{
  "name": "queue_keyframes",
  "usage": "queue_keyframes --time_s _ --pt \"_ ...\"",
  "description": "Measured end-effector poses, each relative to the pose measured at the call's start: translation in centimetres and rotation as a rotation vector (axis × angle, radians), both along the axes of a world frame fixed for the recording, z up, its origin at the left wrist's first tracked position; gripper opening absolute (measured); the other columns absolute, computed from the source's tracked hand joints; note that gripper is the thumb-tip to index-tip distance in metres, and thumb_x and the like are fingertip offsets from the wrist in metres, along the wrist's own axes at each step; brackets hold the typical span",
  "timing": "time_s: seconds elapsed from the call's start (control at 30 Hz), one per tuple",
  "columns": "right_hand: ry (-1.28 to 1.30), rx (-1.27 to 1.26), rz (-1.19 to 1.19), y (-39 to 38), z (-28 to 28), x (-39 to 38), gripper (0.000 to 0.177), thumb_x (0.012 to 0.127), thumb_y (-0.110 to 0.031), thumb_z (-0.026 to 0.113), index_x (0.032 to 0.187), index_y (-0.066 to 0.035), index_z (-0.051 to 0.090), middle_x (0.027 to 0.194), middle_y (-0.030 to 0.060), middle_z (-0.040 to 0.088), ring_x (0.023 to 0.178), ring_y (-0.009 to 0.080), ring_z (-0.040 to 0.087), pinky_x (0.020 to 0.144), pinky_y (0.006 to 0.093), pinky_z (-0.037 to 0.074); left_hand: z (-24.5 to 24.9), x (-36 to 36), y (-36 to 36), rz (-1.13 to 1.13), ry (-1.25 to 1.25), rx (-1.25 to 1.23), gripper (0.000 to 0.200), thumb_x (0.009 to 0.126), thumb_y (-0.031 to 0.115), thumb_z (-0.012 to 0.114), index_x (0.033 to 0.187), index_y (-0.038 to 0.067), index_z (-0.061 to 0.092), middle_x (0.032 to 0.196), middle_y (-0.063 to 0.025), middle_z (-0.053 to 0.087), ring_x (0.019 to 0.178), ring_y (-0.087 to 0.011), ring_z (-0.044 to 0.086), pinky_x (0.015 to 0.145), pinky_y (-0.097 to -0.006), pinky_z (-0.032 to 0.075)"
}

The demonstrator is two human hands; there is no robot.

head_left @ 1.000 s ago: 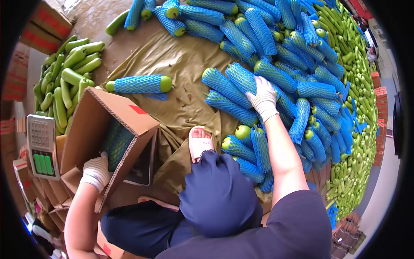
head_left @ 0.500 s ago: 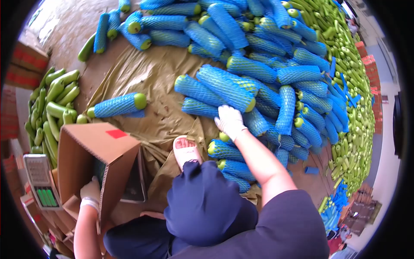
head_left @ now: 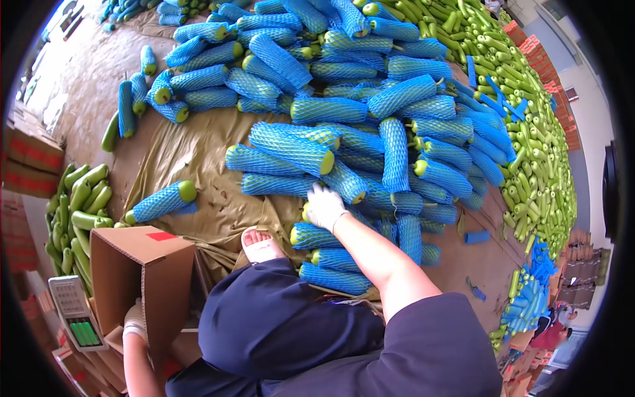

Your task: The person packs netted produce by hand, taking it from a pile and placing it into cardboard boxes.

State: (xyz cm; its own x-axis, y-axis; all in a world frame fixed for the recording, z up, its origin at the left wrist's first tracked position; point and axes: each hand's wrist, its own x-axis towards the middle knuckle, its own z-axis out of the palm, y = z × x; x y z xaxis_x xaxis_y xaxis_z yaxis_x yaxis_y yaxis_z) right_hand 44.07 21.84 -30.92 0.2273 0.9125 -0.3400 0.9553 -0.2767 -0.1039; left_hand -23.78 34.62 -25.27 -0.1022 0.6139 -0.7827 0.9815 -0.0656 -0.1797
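A cardboard box with a red label stands tilted at the lower left, its opening facing left. My left hand, in a pale glove, reaches into that opening; its fingers are hidden inside. Near the middle, my gloved right hand is at the lower edge of a pile of green gourds in blue foam netting. Its fingertips touch the gourds, and what lies under the palm is hidden. One netted gourd lies apart on the brown sheet.
Bare green gourds are heaped at the left, beside a scale display. A much larger heap of bare gourds runs along the right. My sandalled foot is on the sheet. People are at the far lower right.
The view has shifted, so the pile appears further left. My right hand has moved slightly down along the pile's edge. My left hand is deeper in the box opening.
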Motion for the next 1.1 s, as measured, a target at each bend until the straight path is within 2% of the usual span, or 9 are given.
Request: queue_keyframes --time_s 0.07,0.13,0.17,0.23,0.27,0.47,0.67,0.83,1.1 --pt "0.016 -0.114 0.052 -1.0 1.9 -0.6 0.045 0.074 -0.029 0.068 0.11 -0.004 0.061 0.125 0.0182 0.055 0.107 0.032 0.06 0.092 0.0425 0.047 2.8 0.5 -2.2 0.272 -0.2 0.129 0.041 0.099 0.03 0.042 0.128 0.001 0.051 0.113 -0.0266 0.065 0.107 -0.0414 0.062 0.092 -0.0433 0.049" --pt "0.004 -0.095 0.126 -2.0 2.8 -1.3 0.032 0.074 -0.025 0.067 0.099 -0.005 0.066 0.111 0.0172 0.063 0.1 0.0306 0.063 0.087 0.0425 0.049 15.6 14.7 -4.2 0.195 -0.374 0.228 0.028 0.096 0.014 0.054 0.12 0.0 0.056 0.112 -0.0235 0.065 0.1 -0.0312 0.064 0.09 -0.0378 0.048" --pt "-0.003 -0.085 0.134 -2.6 2.5 -2.1 0.025 0.074 -0.022 0.065 0.093 -0.006 0.067 0.102 0.016 0.065 0.095 0.0303 0.065 0.083 0.0425 0.05 11.6 8.6 -3.9 0.319 -0.624 0.325 0.028 0.091 0.004 0.062 0.118 -0.001 0.058 0.11 -0.0183 0.064 0.097 -0.0237 0.06 0.089 -0.0347 0.047" --pt "0.077 0.035 0.256 -4.0 3.1 -3.3 0.012 0.074 -0.014 0.062 0.083 -0.01 0.069 0.088 0.0141 0.067 0.084 0.0313 0.067 0.075 0.0437 0.051 14.6 10.0 -5.4 0.349 -0.712 0.609 0.029 0.095 0.008 0.057 0.123 0.001 0.056 0.112 -0.0138 0.064 0.102 -0.022 0.058 0.092 -0.034 0.046" --pt "0.055 -0.11 0.306 -4.2 3.8 -4.0 0.019 0.083 -0.013 0.056 0.094 -0.013 0.072 0.098 0.0096 0.069 0.095 0.0265 0.067 0.081 0.0413 0.049 15.3 9.8 -6.0 0.352 -0.776 0.725 0.03 0.095 0.01 0.057 0.124 0.002 0.056 0.112 -0.0127 0.063 0.102 -0.0205 0.058 0.093 -0.033 0.046" --pt "0.298 0.119 0.379 -9.1 1.8 -6.1 0.04 0.082 -0.015 0.059 0.121 -0.011 0.061 0.116 0.0138 0.061 0.114 0.03 0.056 0.098 0.043 0.044 17.2 11.5 -11.5 0.475 -1.032 0.791 0.041 0.097 0.009 0.056 0.136 0.001 0.049 0.131 -0.0099 0.056 0.122 -0.02 0.051 0.107 -0.0327 0.038" --pt "0.559 0.245 0.274 -11.0 4.0 -6.3 0.042 0.083 -0.022 0.062 0.122 -0.007 0.059 0.121 0.0129 0.06 0.114 0.0307 0.056 0.099 0.0428 0.044 15.9 17.4 -14.1 0.063 -0.707 0.868 0.067 0.087 0.017 0.069 0.145 0.002 0.038 0.144 -0.0179 0.044 0.132 -0.0325 0.042 0.114 -0.0409 0.028" --pt "0.512 0.423 0.176 -14.5 6.2 -4.7 0.037 0.084 -0.021 0.059 0.118 -0.005 0.061 0.123 0.0133 0.059 0.116 0.0313 0.055 0.101 0.0426 0.044 15.6 19.3 -14.2 0.028 -0.379 0.91 0.081 0.079 0.015 0.072 0.148 0.007 0.031 0.141 -0.0205 0.045 0.131 -0.0381 0.041 0.116 -0.0484 0.022" --pt "0.406 0.729 -0.112 -14.7 6.8 4.2 0.03 0.082 -0.017 0.061 0.109 -0.005 0.066 0.113 0.0165 0.065 0.106 0.0346 0.061 0.096 0.0425 0.048 15.5 19.4 -14.5 -0.005 -0.37 0.929 0.081 0.079 0.015 0.072 0.148 0.007 0.031 0.142 -0.0201 0.045 0.132 -0.0374 0.041 0.115 -0.0492 0.023"
